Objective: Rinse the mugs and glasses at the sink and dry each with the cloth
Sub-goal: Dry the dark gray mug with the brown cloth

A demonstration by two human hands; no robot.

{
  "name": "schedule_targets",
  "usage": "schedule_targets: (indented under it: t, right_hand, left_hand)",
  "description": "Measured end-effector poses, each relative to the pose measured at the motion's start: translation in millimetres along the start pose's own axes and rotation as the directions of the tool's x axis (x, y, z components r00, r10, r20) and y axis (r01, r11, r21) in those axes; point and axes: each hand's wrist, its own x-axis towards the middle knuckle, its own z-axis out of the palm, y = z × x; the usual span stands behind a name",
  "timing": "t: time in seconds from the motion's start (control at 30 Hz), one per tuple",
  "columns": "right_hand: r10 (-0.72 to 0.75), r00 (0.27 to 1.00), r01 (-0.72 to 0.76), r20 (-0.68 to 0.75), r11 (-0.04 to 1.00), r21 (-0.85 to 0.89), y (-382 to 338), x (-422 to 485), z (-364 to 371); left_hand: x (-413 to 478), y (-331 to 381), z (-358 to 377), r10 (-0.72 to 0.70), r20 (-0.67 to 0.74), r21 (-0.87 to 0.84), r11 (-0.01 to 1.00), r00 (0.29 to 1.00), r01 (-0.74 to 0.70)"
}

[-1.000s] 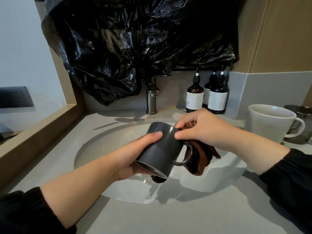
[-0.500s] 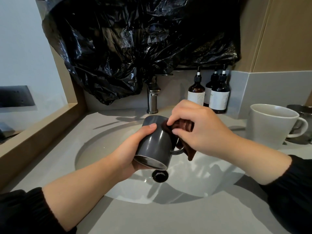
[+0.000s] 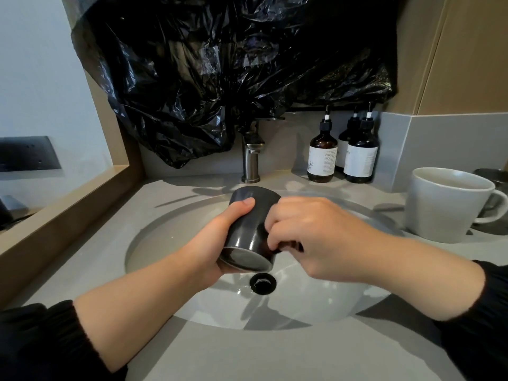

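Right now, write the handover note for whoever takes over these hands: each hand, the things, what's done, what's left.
Left hand: grip round the dark grey glazed mug, held tilted above the white sink basin, mouth towards the camera.
Right hand: fingers curled at the mug's handle side, pinching what looks like the dark brown cloth, mostly hidden.
Large white ceramic mug: upright on the grey counter, right of the basin.
Done: no water runs from the steel tap; the grey mug is being dried.
Left: finish wiping it, then the white mug, whose state I cannot tell.
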Motion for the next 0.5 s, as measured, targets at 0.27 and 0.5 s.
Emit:
schedule_targets:
  t: [0.27, 0.5]
  right_hand:
    - [0.251, 0.963, -0.257, -0.1, 0.965, -0.057, 18.2, 3.6, -11.4]
    - [0.019, 0.992, -0.027, -0.121, 0.998, -0.063, -1.4, -0.3, 12.7]
  left_hand:
    - [1.4, -1.2, 2.8, 0.055, -0.032, 0.052, 0.997, 0.998, -0.053]
    - [0.7, 0.6, -1.9, 0.079, -0.093, -0.018, 0.997, 0.993, -0.081]
